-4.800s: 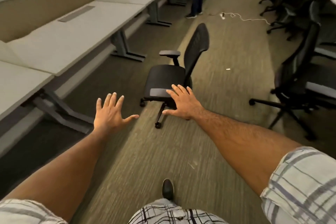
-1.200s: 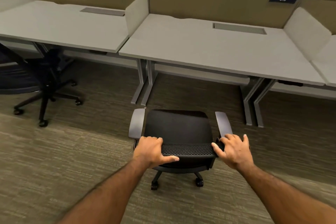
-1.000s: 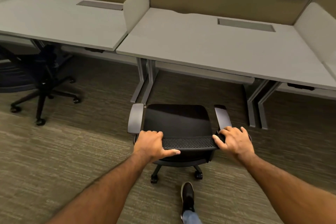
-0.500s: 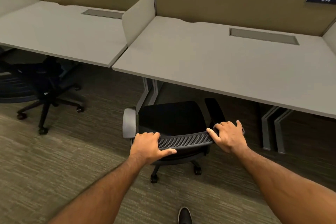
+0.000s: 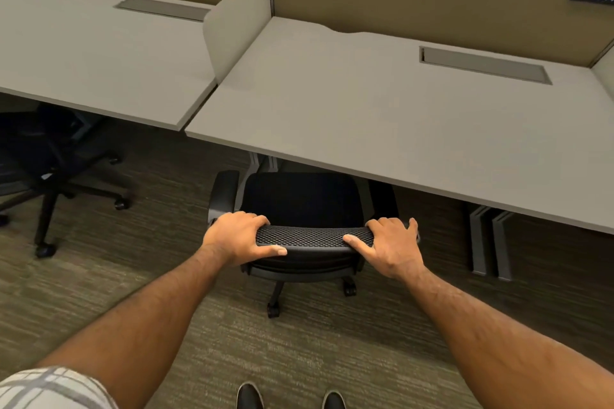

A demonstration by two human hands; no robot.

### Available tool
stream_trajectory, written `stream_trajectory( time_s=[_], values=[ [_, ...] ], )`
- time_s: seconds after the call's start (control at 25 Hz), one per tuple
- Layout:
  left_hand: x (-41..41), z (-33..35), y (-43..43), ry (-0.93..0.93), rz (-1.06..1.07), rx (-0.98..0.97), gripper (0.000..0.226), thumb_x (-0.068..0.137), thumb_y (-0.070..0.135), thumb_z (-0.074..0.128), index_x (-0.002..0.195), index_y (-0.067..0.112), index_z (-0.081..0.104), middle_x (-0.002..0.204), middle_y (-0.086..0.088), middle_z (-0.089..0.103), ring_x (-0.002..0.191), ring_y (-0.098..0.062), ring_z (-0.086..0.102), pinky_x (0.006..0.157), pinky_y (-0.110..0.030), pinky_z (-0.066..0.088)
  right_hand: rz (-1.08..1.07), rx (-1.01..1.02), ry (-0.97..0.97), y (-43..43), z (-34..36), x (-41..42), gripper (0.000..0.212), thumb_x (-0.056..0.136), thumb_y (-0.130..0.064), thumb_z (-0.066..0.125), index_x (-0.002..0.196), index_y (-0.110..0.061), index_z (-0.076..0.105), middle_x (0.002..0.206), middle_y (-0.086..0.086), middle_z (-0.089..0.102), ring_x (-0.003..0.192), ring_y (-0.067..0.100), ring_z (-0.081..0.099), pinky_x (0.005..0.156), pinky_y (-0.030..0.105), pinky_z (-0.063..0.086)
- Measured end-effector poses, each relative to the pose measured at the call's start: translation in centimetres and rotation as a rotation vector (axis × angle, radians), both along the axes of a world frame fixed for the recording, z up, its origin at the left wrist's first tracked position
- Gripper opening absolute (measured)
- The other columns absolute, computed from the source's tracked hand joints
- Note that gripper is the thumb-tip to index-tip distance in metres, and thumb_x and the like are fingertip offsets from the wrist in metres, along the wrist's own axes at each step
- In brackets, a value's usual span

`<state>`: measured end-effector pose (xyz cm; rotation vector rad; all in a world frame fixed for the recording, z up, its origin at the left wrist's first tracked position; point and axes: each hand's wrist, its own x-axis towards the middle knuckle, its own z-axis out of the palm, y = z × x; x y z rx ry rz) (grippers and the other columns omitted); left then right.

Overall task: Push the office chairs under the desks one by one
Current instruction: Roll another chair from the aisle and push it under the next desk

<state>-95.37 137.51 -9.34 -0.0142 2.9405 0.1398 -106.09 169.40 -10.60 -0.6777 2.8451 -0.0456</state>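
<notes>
A black office chair (image 5: 300, 199) with a mesh backrest stands in front of me, its seat front and right armrest under the edge of the grey desk (image 5: 382, 109). My left hand (image 5: 237, 236) grips the left end of the backrest's top edge. My right hand (image 5: 392, 246) grips the right end of the same edge. The chair's wheels show below the seat on the carpet. Its left armrest is still outside the desk edge.
A second black chair (image 5: 50, 159) stands at the left, partly under the neighbouring desk (image 5: 99, 53). A low divider panel (image 5: 236, 23) separates the two desks. Grey desk legs (image 5: 488, 242) stand at the right. My shoes show at the bottom edge.
The chair has rolled forward with both hands on its backrest, and its seat has slid further under the desk edge. I have stepped closer to the desk.
</notes>
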Motion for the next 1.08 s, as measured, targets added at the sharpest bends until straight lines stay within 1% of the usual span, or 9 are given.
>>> stream_trajectory(
  time_s=[0.08, 0.24, 0.4, 0.56, 0.72, 0.84, 0.88, 0.96, 1.08],
  values=[
    [-1.2, 0.0, -2.1, -0.012, -0.025, 0.009, 0.109, 0.064, 0.104, 0.017, 0.130, 0.028, 0.059, 0.114, 0.011, 0.067, 0.103, -0.011, 0.062, 0.089, -0.037, 0.051, -0.016, 0.007, -0.010, -1.6, 0.2, -0.1, 0.106, 0.075, -0.097, 0.005, 0.126, -0.025, 0.063, 0.123, -0.002, 0.064, 0.123, 0.020, 0.053, 0.116, 0.066, 0.021],
    [-3.4, 0.1, -5.9, -0.036, -0.067, 0.042, 0.111, 0.062, 0.106, 0.021, 0.133, 0.029, 0.059, 0.118, 0.011, 0.068, 0.105, -0.011, 0.062, 0.090, -0.037, 0.052, -0.069, -0.008, -0.025, -4.9, 0.6, 0.0, 0.104, 0.076, -0.095, 0.008, 0.130, -0.024, 0.061, 0.126, -0.002, 0.064, 0.126, 0.021, 0.051, 0.117, 0.068, 0.018],
    [-5.1, 1.0, -8.6, -0.133, -0.081, 0.097, 0.101, 0.068, 0.100, 0.032, 0.141, 0.034, 0.053, 0.129, 0.010, 0.065, 0.115, -0.012, 0.059, 0.098, -0.037, 0.048, -0.104, -0.009, -0.064, -7.0, 0.7, -0.2, 0.105, 0.076, -0.095, 0.009, 0.137, -0.025, 0.058, 0.134, -0.001, 0.061, 0.132, 0.022, 0.047, 0.118, 0.069, 0.015],
    [-5.2, 1.4, -9.2, -0.198, -0.098, 0.090, 0.105, 0.069, 0.100, 0.028, 0.145, 0.030, 0.048, 0.135, 0.007, 0.062, 0.120, -0.013, 0.057, 0.103, -0.039, 0.045, -0.120, 0.005, -0.108, -7.9, 1.3, -0.2, 0.104, 0.076, -0.093, 0.011, 0.142, -0.025, 0.053, 0.141, 0.000, 0.057, 0.138, 0.023, 0.043, 0.118, 0.069, 0.010],
    [-4.3, 2.4, -8.4, -0.219, -0.057, 0.059, 0.105, 0.072, 0.096, 0.031, 0.148, 0.025, 0.044, 0.142, 0.003, 0.058, 0.128, -0.017, 0.054, 0.110, -0.044, 0.042, -0.131, -0.012, -0.150, -8.2, 2.5, 0.4, 0.093, 0.083, -0.087, 0.021, 0.147, -0.024, 0.047, 0.154, 0.002, 0.044, 0.147, 0.023, 0.031, 0.120, 0.065, 0.006],
    [-3.2, 4.3, -8.6, -0.151, -0.074, 0.007, 0.100, 0.078, 0.092, 0.031, 0.150, 0.023, 0.041, 0.148, 0.001, 0.053, 0.135, -0.019, 0.049, 0.114, -0.046, 0.038, -0.077, -0.038, -0.089, -10.2, 4.6, 0.7, 0.093, 0.084, -0.086, 0.025, 0.151, -0.023, 0.041, 0.161, 0.004, 0.034, 0.151, 0.025, 0.024, 0.122, 0.061, 0.006],
    [-2.8, 5.2, -9.1, -0.110, -0.073, -0.007, 0.100, 0.079, 0.091, 0.030, 0.151, 0.022, 0.040, 0.149, 0.001, 0.051, 0.136, -0.020, 0.048, 0.115, -0.047, 0.037, -0.052, -0.058, -0.059, -11.3, 5.5, 0.7, 0.097, 0.083, -0.088, 0.023, 0.151, -0.023, 0.040, 0.161, 0.005, 0.034, 0.151, 0.025, 0.024, 0.122, 0.059, 0.007],
    [-1.4, 7.0, -10.6, -0.022, -0.049, -0.045, 0.100, 0.079, 0.090, 0.027, 0.151, 0.021, 0.041, 0.150, 0.000, 0.051, 0.138, -0.020, 0.046, 0.116, -0.045, 0.035, 0.011, -0.096, 0.011, -13.8, 7.3, 0.9, 0.111, 0.073, -0.096, 0.010, 0.151, -0.023, 0.040, 0.160, 0.005, 0.034, 0.149, 0.026, 0.025, 0.122, 0.057, 0.011],
    [1.8, 9.6, -14.4, 0.074, 0.039, -0.110, 0.101, 0.078, 0.089, 0.021, 0.150, 0.021, 0.041, 0.151, 0.000, 0.049, 0.140, -0.019, 0.044, 0.119, -0.045, 0.030, 0.156, -0.133, 0.099, -18.8, 9.8, 1.6, 0.126, 0.062, -0.099, -0.007, 0.154, -0.023, 0.033, 0.166, 0.008, 0.023, 0.152, 0.029, 0.018, 0.123, 0.056, 0.009]
  ],
)
